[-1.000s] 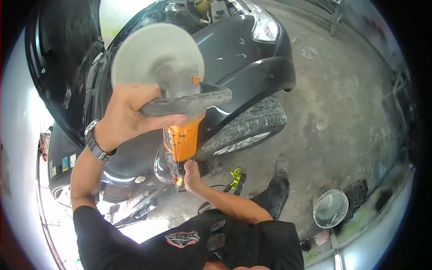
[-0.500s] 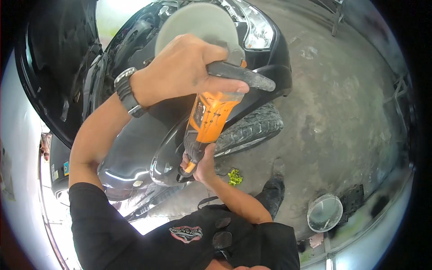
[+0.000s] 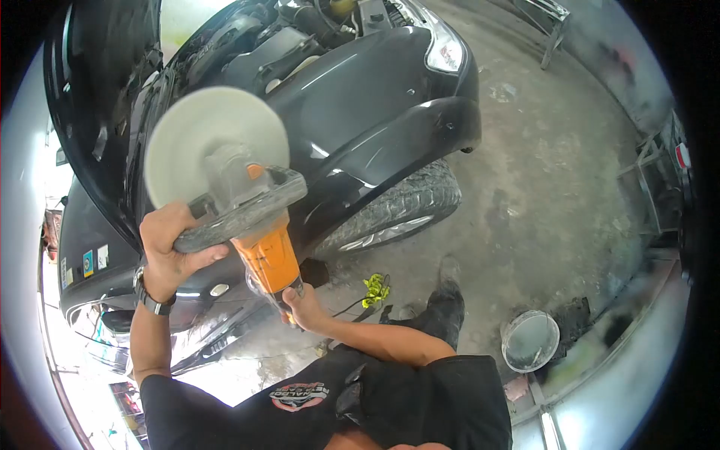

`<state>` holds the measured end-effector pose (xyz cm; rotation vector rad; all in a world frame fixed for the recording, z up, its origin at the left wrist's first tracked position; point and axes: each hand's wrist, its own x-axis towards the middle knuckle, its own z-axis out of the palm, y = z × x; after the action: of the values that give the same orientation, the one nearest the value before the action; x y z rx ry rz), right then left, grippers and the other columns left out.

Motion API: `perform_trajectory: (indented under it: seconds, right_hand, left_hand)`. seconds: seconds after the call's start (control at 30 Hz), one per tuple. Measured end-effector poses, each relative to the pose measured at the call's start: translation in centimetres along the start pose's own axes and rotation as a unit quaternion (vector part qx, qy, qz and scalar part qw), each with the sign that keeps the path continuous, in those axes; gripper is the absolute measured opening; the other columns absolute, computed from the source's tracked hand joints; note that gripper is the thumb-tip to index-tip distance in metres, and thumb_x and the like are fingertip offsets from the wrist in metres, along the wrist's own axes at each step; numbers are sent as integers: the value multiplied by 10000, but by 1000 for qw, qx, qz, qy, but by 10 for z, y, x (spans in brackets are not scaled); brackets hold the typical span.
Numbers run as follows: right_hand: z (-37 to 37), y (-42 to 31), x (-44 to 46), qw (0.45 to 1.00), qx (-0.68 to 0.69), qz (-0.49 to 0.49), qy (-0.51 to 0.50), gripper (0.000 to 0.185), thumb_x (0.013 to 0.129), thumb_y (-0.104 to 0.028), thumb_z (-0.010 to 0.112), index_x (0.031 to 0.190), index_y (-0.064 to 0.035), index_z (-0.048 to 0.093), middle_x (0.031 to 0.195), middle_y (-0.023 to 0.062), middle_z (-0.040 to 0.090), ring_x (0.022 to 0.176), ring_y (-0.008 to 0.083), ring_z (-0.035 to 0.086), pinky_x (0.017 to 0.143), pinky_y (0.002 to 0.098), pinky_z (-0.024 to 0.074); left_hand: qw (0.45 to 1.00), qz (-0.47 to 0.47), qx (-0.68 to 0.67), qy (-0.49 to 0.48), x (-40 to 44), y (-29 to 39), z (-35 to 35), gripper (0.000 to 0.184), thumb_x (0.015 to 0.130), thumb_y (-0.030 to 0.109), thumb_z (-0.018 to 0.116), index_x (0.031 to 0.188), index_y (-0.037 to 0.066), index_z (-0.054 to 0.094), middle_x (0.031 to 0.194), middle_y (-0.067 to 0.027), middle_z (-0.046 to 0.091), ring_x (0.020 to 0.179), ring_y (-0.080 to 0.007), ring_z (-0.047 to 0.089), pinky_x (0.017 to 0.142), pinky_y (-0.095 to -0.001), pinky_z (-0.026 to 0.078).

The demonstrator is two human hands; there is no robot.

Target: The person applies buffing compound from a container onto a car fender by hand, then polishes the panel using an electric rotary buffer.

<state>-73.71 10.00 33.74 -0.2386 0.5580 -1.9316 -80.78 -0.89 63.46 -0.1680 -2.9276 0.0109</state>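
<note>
My left hand [image 3: 171, 244], with a watch at the wrist, is closed round the dark front handle [image 3: 247, 210] of an orange and black polisher [image 3: 268, 259]. At the tool's rear end, my right hand [image 3: 304, 309] wraps round the grip. The polisher's round, pale pad [image 3: 214, 139] looks blurred and lies over the dark car's side near the fender [image 3: 352, 90]. Whether the pad touches the paint cannot be seen, as its underside is hidden.
The car's raised hood [image 3: 90, 112] stands at the left, beside the open engine bay [image 3: 277, 52]. A tyre [image 3: 405, 202] juts out below the fender. Yellow-green material [image 3: 375, 291] and a cable lie on the floor. A bucket [image 3: 531, 341] stands right; a metal stand [image 3: 553, 34] is farther back.
The polisher and both my hands first shifted right, then came back left and lower in the view. More of the engine bay and fender now shows. Both hands have kept their hold.
</note>
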Motion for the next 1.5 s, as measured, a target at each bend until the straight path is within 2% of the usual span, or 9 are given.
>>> perform_trajectory:
  seconds: [0.23,0.3,0.6,0.67,0.87,1.07,1.13,1.27,1.5]
  right_hand:
    - [0,21,-5,999,21,-17,-24,792,764,-803,581,861,-17,558,598,42,534,441,149,549,391,293,440]
    - [-7,8,-1,998,48,-31,-5,802,766,-804,578,878,-10,561,615,54,544,452,153,552,406,296,454]
    - [-104,-113,17,987,156,-28,35,809,784,-802,549,900,-2,578,628,88,564,474,178,556,444,323,483]
    - [-132,-143,15,987,151,4,51,842,760,-851,484,1007,-49,553,684,84,561,544,191,565,511,356,490]
    - [-213,-253,-16,988,64,70,125,813,823,-825,443,1047,-53,562,738,75,580,598,185,584,568,358,508]
    - [-206,-369,-110,949,-276,75,128,729,860,-709,565,1001,5,619,784,65,632,633,135,610,580,288,510]
    - [-210,-368,-137,933,-328,118,87,713,848,-651,640,1045,34,629,809,45,623,657,118,597,583,290,506]
    - [-169,-353,-174,912,-363,174,81,742,836,-676,637,1074,27,629,795,50,620,614,120,588,568,291,502]
    - [-154,-353,-186,883,-400,204,136,451,855,-391,638,996,37,632,754,50,615,600,131,590,549,291,485]
  left_hand:
    - [999,-3,1,45,-18,7,9,572,679,492,842,655,41,492,583,-69,416,496,-237,441,487,-328,309]
    - [1000,4,-11,19,10,19,12,483,672,376,877,674,40,530,597,-77,484,511,-243,500,499,-321,368]
    - [995,61,-54,-55,204,62,84,403,708,282,876,698,25,565,604,-126,513,518,-268,511,502,-323,398]
    - [992,85,-85,-46,246,70,106,408,735,276,862,689,9,558,609,-145,514,523,-280,508,511,-334,401]
    - [994,15,-112,8,310,84,145,354,797,291,819,776,-15,642,637,-157,596,530,-208,550,538,-342,446]
    - [972,-114,-116,169,217,133,122,325,804,288,801,825,0,652,672,-136,609,563,-232,577,560,-332,458]
    - [964,-146,-82,206,163,149,121,443,659,322,909,837,30,628,695,-136,635,606,-299,620,558,-351,477]
    - [935,-223,-182,209,92,169,117,385,673,306,889,745,34,625,642,-87,596,533,-255,543,509,-324,415]
    - [914,-254,-212,236,73,184,115,383,664,285,896,710,38,607,601,-77,557,509,-224,519,492,-306,395]
